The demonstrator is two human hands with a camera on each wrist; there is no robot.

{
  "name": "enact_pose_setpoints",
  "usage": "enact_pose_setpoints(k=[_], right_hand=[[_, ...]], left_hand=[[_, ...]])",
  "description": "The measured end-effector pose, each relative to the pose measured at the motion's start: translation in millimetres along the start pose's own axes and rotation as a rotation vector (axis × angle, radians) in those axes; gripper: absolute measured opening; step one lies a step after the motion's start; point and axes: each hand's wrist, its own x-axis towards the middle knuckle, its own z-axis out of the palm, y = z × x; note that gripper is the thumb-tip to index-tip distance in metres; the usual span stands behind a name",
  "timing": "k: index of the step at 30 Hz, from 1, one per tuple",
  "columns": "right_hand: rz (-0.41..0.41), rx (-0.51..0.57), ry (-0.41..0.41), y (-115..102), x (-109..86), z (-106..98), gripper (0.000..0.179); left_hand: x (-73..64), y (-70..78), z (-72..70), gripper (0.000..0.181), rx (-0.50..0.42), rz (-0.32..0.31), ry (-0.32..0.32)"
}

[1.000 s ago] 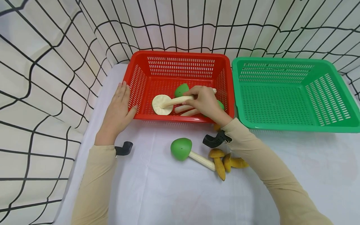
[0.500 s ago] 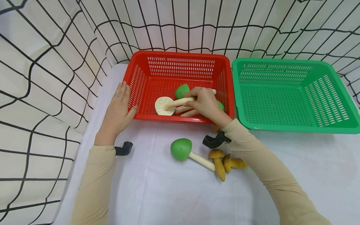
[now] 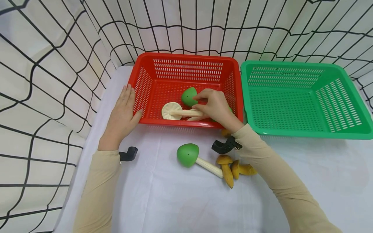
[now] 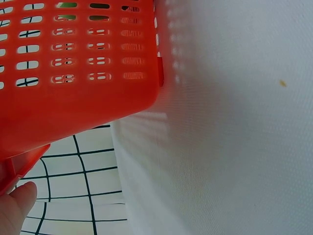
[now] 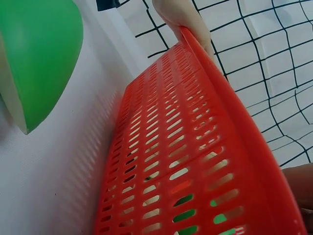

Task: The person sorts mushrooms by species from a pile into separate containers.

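In the head view my left hand (image 3: 120, 113) rests with straight fingers on the left rim of a red plastic basket (image 3: 186, 57), its thumb at the front corner. Inside the basket, my right hand (image 3: 214, 105) is over a toy mushroom (image 3: 172, 110) that lies with its pale underside facing up. Thumb and fingers of that hand stand apart, just above the mushroom's stem, with a gap between them. A green mushroom cap (image 3: 188, 96) lies behind the stem. More pale stems and a bit of green are partly hidden under the right hand.
A green basket (image 3: 291, 132) stands right of the red one. On the white cloth in front lie a green-capped mushroom (image 3: 187, 155) and two brown mushrooms (image 3: 227, 171), with another brown piece (image 3: 225, 132) by the red basket. Black wire mesh (image 3: 195, 29) borders the back and left.
The right hand has lowered the mushroom onto the basket's contents and let go of its stem; thumb and fingers have parted. The left hand has stayed on the rim.
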Motion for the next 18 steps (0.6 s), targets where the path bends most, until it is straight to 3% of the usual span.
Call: enact_pose_setpoints(k=[9,18], right_hand=[[-0.023,0.089,0.085,2,-16.6,-13,0.025],[-0.022,0.159,0.111,1,-42.2,-26,0.023]], left_hand=[[0.3,-3.4,3.3,0.067,-0.004,0.019,0.016],[1.7,-3.2,3.1,0.066,-0.002,0.012,0.011]])
